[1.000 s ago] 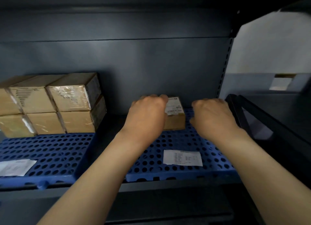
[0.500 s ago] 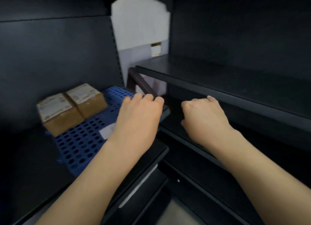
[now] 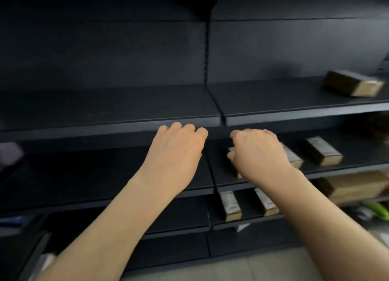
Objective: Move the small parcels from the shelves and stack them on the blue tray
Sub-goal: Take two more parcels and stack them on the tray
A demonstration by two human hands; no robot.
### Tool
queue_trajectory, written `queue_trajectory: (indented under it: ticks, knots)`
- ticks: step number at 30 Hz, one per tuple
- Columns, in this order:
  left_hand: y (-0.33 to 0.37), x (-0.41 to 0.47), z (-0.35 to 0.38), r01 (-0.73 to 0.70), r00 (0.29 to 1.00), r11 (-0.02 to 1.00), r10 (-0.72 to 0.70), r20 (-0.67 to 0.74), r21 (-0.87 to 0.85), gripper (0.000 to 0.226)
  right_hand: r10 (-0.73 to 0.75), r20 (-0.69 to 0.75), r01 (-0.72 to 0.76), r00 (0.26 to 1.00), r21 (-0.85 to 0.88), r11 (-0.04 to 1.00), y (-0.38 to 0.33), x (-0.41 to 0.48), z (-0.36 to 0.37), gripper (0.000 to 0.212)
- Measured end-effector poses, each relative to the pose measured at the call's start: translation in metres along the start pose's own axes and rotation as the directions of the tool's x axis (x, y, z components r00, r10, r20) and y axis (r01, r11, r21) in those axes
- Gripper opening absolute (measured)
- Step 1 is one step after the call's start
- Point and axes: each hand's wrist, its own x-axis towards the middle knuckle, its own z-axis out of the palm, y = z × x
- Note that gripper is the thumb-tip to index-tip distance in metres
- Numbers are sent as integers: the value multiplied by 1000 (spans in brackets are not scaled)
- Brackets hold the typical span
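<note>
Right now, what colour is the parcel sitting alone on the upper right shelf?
The parcel is brown cardboard, with a paler end face; head view.

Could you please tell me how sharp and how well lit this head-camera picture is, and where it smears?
Head view: dim overall, the dark shelves swallowing detail; the left hand and right hand fairly sharp; the upper-shelf parcel at right smeared by blur, any label unreadable; smearing worst toward the right edge.
</note>
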Motion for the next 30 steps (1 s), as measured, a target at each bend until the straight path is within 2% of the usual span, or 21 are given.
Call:
queue_trajectory:
  ticks: [6, 8, 10, 13, 16, 21, 30]
  knots:
    - [130, 88, 14, -161, 986, 981, 156, -60, -108, 29, 209, -13, -208, 978, 34, 977, 154, -16, 7, 24]
    - [170, 113, 16, -189, 980, 973, 178, -85, -134, 29, 270, -25, -269, 963, 32, 963, 200, -19, 8, 22]
    - [204, 135, 17, -227, 971, 963, 212, -113, -147, 28, 316, -40, -315, 948, 33, 949, 238, -23, 8, 21]
    - [241, 165, 19, -272, 959, 945, 250, -134, -181, 26, 363, -12, -362, 932, 64, 930, 279, -26, 8, 34]
    - [270, 193, 21, -314, 947, 929, 291, -139, -197, 28, 414, -5, -411, 910, 107, 905, 312, -24, 9, 45]
    - [301, 240, 35, -348, 935, 914, 324, -143, -207, 32, 481, -4, -476, 877, 135, 869, 358, -3, 16, 51]
    - [305, 334, 64, -341, 933, 906, 294, -206, -251, 27, 503, -23, -494, 864, 151, 856, 420, 101, 41, 60]
